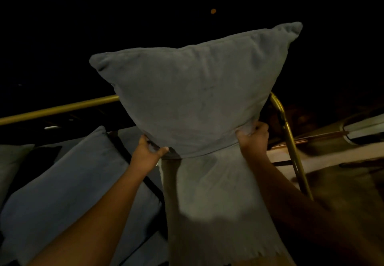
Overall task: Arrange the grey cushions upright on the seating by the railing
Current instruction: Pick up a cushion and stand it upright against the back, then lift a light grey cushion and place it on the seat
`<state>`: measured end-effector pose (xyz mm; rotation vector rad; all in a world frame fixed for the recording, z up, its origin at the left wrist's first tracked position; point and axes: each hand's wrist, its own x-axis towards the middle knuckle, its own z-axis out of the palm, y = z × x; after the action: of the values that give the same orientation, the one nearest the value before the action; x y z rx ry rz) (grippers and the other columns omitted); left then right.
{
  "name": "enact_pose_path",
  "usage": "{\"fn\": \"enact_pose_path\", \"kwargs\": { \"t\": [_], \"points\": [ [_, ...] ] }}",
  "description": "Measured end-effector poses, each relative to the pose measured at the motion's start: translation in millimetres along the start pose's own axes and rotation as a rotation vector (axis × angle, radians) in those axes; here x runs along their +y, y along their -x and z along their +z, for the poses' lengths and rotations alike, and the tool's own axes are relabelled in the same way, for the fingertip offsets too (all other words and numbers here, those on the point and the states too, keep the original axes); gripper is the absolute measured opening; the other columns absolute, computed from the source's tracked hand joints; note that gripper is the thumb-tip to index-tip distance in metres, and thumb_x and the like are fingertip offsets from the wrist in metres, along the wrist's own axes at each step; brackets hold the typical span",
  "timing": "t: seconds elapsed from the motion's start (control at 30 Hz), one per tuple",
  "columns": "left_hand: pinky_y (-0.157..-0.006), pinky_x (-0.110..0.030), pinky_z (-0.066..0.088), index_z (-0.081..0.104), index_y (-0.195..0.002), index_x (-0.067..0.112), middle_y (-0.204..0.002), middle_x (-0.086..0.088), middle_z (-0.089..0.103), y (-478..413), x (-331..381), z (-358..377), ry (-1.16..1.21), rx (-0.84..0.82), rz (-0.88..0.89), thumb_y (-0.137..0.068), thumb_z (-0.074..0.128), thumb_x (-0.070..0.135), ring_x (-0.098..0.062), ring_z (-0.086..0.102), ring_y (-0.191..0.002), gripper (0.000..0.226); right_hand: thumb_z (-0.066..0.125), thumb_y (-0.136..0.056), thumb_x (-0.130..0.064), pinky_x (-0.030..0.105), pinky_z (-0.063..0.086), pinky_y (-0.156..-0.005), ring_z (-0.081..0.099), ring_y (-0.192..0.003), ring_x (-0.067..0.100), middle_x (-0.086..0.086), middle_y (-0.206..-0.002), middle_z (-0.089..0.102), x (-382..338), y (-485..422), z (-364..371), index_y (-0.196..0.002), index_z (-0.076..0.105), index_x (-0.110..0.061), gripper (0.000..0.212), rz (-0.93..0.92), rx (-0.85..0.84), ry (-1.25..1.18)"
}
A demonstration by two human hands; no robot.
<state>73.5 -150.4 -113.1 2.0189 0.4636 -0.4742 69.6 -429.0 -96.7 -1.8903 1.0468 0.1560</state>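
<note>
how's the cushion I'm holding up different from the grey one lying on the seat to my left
The held cushion is in the air, gripped at its bottom corners by the left hand and right hand; the seat cushion is untouched. The held cushion stands upright above the brass railing; the seat cushion leans back below it. Both are grey fabric.

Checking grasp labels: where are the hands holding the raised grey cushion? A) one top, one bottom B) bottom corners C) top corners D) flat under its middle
B: the left hand and right hand each pinch a bottom corner of the grey cushion, held up in front of the brass railing.
</note>
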Motion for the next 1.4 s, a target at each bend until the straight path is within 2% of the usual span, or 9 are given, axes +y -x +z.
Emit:
{"fn": "enact_pose_path", "kwargs": {
  "t": [0.1, 0.2, 0.33, 0.43, 0.53, 0.7, 0.93, 1.17, 1.4],
  "points": [
    [-0.101, -0.039, 0.044, 0.048, -0.132, 0.013, -0.122, -0.003, 0.057, 28, -15, -18, -0.022, -0.028, -0.025, -0.078, 0.073, 0.035, -0.021, 0.054, -0.114, 0.064, 0.071, -0.081, -0.027, 0.035, 0.049, -0.085, 0.057, -0.098, 0.02, 0.004, -0.116, 0.055, 9, 48, 20, -0.121, 0.049, -0.02, 0.046, -0.131, -0.06, 0.086],
    [-0.099, -0.034, 0.042, 0.051, -0.128, 0.01, -0.118, -0.005, 0.055, 57, -32, -41, -0.034, -0.04, -0.007, -0.086, 0.067, 0.019, -0.02, 0.052, -0.11, 0.046, 0.074, -0.079, -0.02, 0.025, 0.043, -0.08, 0.057, -0.092, 0.017, 0.0, -0.103, 0.054, 22, 95, 50, -0.109, 0.059, -0.019, 0.034, -0.394, -0.182, 0.057],
    [-0.095, -0.022, 0.038, 0.055, -0.123, 0.004, -0.117, -0.009, 0.058, 86, -70, -89, -0.044, 0.031, -0.01, -0.084, 0.067, 0.011, -0.019, 0.053, -0.11, 0.041, 0.07, -0.083, -0.021, 0.021, 0.044, -0.079, 0.054, -0.083, 0.012, -0.004, -0.091, 0.054, 19, 151, 99, -0.106, 0.059, -0.024, 0.025, -0.433, -0.453, 0.126],
    [-0.091, -0.02, 0.036, 0.056, -0.121, 0.002, -0.115, -0.009, 0.058, 102, -108, -136, -0.002, 0.099, -0.1, -0.085, 0.066, 0.012, -0.017, 0.052, -0.106, 0.038, 0.071, -0.081, -0.024, 0.025, 0.046, -0.074, 0.053, -0.074, 0.01, -0.009, -0.079, 0.052, 15, 193, 140, -0.097, 0.058, -0.028, 0.021, -0.496, -0.529, 0.14],
    [-0.09, -0.024, 0.04, 0.056, -0.121, 0.002, -0.118, -0.013, 0.06, 113, -150, -186, 0.064, 0.172, -0.188, -0.086, 0.066, 0.012, -0.018, 0.053, -0.104, 0.038, 0.071, -0.081, -0.025, 0.032, 0.049, -0.079, 0.056, -0.08, 0.012, -0.008, -0.086, 0.058, 13, 234, 185, -0.102, 0.06, -0.027, 0.023, -0.575, -0.564, 0.232],
    [-0.09, -0.031, 0.044, 0.058, -0.108, 0.007, -0.107, -0.013, 0.062, 123, -214, -259, 0.145, 0.282, -0.285, -0.085, 0.065, 0.008, -0.027, 0.06, -0.104, 0.024, 0.068, -0.085, -0.025, 0.025, 0.039, -0.085, 0.056, -0.104, 0.018, 0.004, -0.113, 0.058, -1, 287, 257, -0.12, 0.058, -0.014, 0.038, -0.526, -0.643, 0.422],
    [-0.101, -0.033, 0.041, 0.057, -0.121, 0.004, -0.124, -0.015, 0.059, 113, -286, -376, 0.08, 0.385, -0.238, -0.084, 0.066, 0.011, -0.029, 0.056, -0.115, 0.039, 0.067, -0.087, -0.02, 0.023, 0.041, -0.081, 0.05, -0.091, 0.009, -0.003, -0.1, 0.054, -43, 367, 366, -0.118, 0.057, -0.007, 0.035, -0.644, -0.729, 0.502],
    [-0.096, -0.04, 0.048, 0.058, -0.117, 0.015, -0.119, -0.012, 0.063, 112, -316, -435, 0.14, 0.383, -0.269, -0.085, 0.064, 0.024, -0.028, 0.061, -0.11, 0.034, 0.066, -0.087, -0.026, 0.021, 0.035, -0.086, 0.054, -0.117, 0.02, 0.003, -0.127, 0.056, -71, 427, 432, -0.133, 0.047, -0.015, 0.05, -0.619, -0.893, 0.555],
    [-0.098, -0.032, 0.042, 0.054, -0.126, 0.013, -0.129, -0.01, 0.058, 159, -302, -453, 0.132, 0.412, -0.202, -0.089, 0.061, 0.02, -0.027, 0.053, -0.121, 0.039, 0.067, -0.087, -0.026, 0.019, 0.038, -0.082, 0.051, -0.097, 0.007, -0.006, -0.11, 0.054, -66, 463, 439, -0.128, 0.051, -0.016, 0.045, -0.629, -0.956, 0.501]
  ]
}}
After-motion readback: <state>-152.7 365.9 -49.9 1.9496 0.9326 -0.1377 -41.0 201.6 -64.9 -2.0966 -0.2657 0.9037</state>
